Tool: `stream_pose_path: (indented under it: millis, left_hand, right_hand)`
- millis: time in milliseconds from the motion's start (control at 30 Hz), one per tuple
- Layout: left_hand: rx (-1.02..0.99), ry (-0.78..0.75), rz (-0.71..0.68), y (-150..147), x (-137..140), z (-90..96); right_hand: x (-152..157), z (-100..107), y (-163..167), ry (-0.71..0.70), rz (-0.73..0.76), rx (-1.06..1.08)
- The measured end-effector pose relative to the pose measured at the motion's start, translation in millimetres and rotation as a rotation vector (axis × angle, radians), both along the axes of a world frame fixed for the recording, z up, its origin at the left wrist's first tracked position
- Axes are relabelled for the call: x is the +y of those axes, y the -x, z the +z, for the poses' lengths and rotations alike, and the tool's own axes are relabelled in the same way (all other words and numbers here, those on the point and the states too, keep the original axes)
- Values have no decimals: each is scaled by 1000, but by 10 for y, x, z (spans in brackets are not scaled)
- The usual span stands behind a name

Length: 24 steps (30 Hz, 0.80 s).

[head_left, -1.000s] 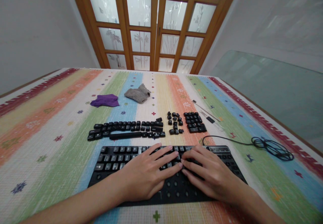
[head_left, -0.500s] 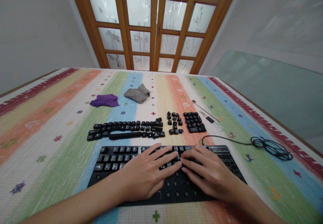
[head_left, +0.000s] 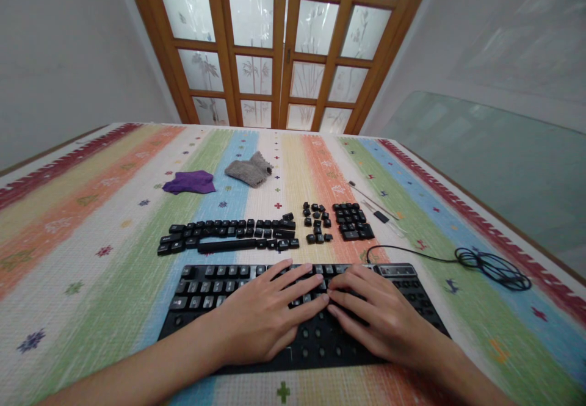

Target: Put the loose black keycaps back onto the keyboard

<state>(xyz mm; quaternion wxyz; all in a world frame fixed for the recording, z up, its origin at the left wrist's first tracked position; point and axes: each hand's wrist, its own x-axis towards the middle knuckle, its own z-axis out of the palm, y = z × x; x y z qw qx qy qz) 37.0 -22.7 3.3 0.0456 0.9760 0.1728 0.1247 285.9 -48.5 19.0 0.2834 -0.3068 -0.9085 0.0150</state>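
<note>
A black keyboard (head_left: 270, 366) lies in front of me, with keycaps on its upper rows and bare key posts on its lower rows and right side. My left hand (head_left: 260, 308) rests across its middle, fingers stretched and slightly spread over the keys. Its fingertips nearly meet those of my right hand (head_left: 382, 311). The right fingers are bent and close together at the keyboard's surface; whatever they hold or press is hidden. Beyond the keyboard, loose black keycaps stand in rows (head_left: 229, 229), with a small cluster (head_left: 317, 223) and a number-pad block (head_left: 351, 220) to the right.
A purple cloth (head_left: 190, 182) and a grey cloth piece (head_left: 249, 171) lie farther back. On the right are a thin stick-like tool (head_left: 375, 198), a small black piece (head_left: 381, 216) and the coiled cable (head_left: 492, 268). A striped cloth (head_left: 91, 259) covers the table.
Both hands stay at the same place on the keyboard. My right hand's fingers have shifted very slightly; the loose keycaps have not moved.
</note>
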Motion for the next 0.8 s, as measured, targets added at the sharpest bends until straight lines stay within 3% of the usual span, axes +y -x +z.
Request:
stream_pose_path:
  millis: [800]
  left_hand:
    - [-8, -10, -6, -1, 7, -4]
  right_hand:
    - [0, 7, -7, 53, -26, -9]
